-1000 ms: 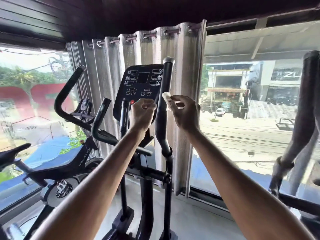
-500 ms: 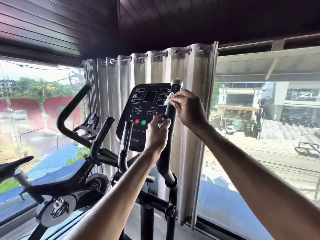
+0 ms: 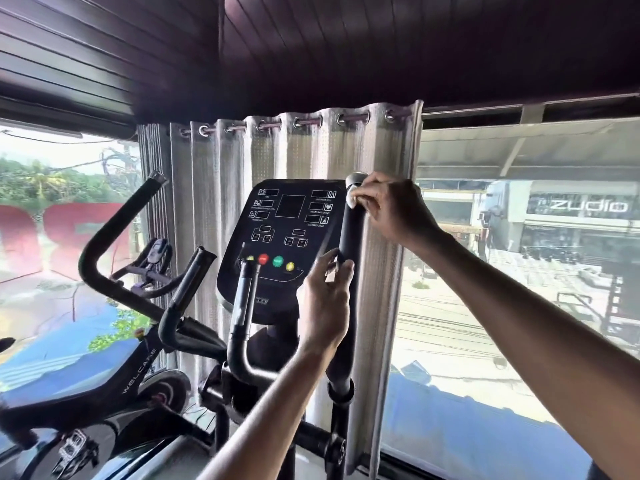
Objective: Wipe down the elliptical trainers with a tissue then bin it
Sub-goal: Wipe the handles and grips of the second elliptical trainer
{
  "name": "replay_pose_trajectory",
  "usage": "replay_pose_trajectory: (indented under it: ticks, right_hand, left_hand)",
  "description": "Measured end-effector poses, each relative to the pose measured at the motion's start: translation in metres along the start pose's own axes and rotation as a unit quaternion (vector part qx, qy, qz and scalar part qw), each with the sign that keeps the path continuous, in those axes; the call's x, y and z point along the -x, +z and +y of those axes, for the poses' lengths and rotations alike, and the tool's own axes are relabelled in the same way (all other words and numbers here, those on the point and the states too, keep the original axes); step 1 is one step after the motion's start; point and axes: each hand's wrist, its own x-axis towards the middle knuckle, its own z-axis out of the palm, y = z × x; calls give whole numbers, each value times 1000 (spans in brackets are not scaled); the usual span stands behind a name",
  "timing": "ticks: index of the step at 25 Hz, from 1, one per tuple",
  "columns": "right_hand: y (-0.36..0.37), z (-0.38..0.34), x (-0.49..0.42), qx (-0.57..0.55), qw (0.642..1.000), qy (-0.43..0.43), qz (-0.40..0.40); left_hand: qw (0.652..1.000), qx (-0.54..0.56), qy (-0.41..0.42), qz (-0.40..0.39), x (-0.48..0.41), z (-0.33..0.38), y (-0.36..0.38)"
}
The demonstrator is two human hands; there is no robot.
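A black elliptical trainer stands in front of me, its console (image 3: pixel 291 233) showing coloured buttons. Its right moving handle (image 3: pixel 350 237) rises to a silver end cap. My right hand (image 3: pixel 391 209) grips the top of that handle, just under the cap, and presses a white tissue (image 3: pixel 350 201) against the foam. Only a small corner of the tissue shows beside my fingers. My left hand (image 3: pixel 325 303) grips the same handle lower down, fingers curled round it. The left moving handle (image 3: pixel 114 233) curves up at the left.
A grey eyelet curtain (image 3: pixel 304 154) hangs behind the console between two large windows. A black exercise bike (image 3: pixel 135 386) stands low at the left. The street and shopfronts lie beyond the right window (image 3: pixel 519 271). A dark panelled ceiling is overhead.
My right hand has slid the tissue up the right handle to just under the end cap. My left hand moved from the inner grip onto the right handle. The view tilted upward.
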Motion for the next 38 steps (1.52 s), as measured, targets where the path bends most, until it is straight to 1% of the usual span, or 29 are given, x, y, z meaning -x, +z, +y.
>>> replay_pose_trajectory:
  ticks: [2, 5, 6, 8, 12, 14, 17, 20, 23, 24, 27, 28, 29, 32, 33, 34, 36, 38]
  right_hand:
    - [-4, -1, -5, 6, 1000, 9, -7]
    - [-6, 0, -10, 15, 997, -49, -50]
    - [-7, 1, -14, 16, 997, -55, -59]
    - [-7, 0, -21, 33, 997, -41, -58]
    - [-6, -6, -27, 48, 993, -56, -92]
    - [-8, -8, -27, 50, 995, -31, -81]
    - [-5, -13, -29, 60, 990, -49, -120]
    - [-11, -13, -27, 56, 994, -16, -91]
    - [-11, -12, -18, 51, 993, -35, -100]
    - [-11, -8, -18, 60, 994, -18, -86]
    - [-5, 5, -24, 86, 993, 83, 18]
    - [-1, 6, -27, 80, 992, 96, 34]
    - [4, 6, -30, 75, 993, 85, 28]
    - [18, -2, -42, 106, 991, -28, -79]
    - [19, -3, -48, 122, 988, -43, -86]
    - [18, -3, -52, 132, 988, -30, -69]
    - [13, -1, -50, 131, 991, 28, -13]
    - [8, 0, -36, 107, 994, 30, 11]
  left_hand:
    - [1000, 9, -8, -2, -1, 0, 1]
    - [999, 31, -17, -5, 1, 1, 1]
    - [999, 34, -15, -7, 2, 2, 0]
    - [999, 33, -13, -12, 2, 3, -1]
    - [999, 27, -10, -25, 2, 0, -4]
    - [999, 25, -7, -28, 3, 1, -2]
    - [999, 31, -7, -21, 3, -1, -4]
    - [999, 36, -3, -15, 3, 0, -2]
    - [1000, 22, 0, -11, 1, 0, -2]
    - [1000, 20, 2, -8, 2, 1, -2]
    - [1000, 17, 9, -11, 5, 4, -3]
    - [1000, 14, 12, -11, 5, 3, -3]
    - [1000, 12, 15, -11, 5, 3, -3]
    - [1000, 15, 15, -12, 3, 2, -2]
    - [1000, 19, 14, -14, 3, 2, -2]
    - [1000, 20, 13, -15, 3, 2, -2]
    - [1000, 20, 12, -15, 3, 3, -2]
    - [1000, 21, 15, -10, 3, 3, -1]
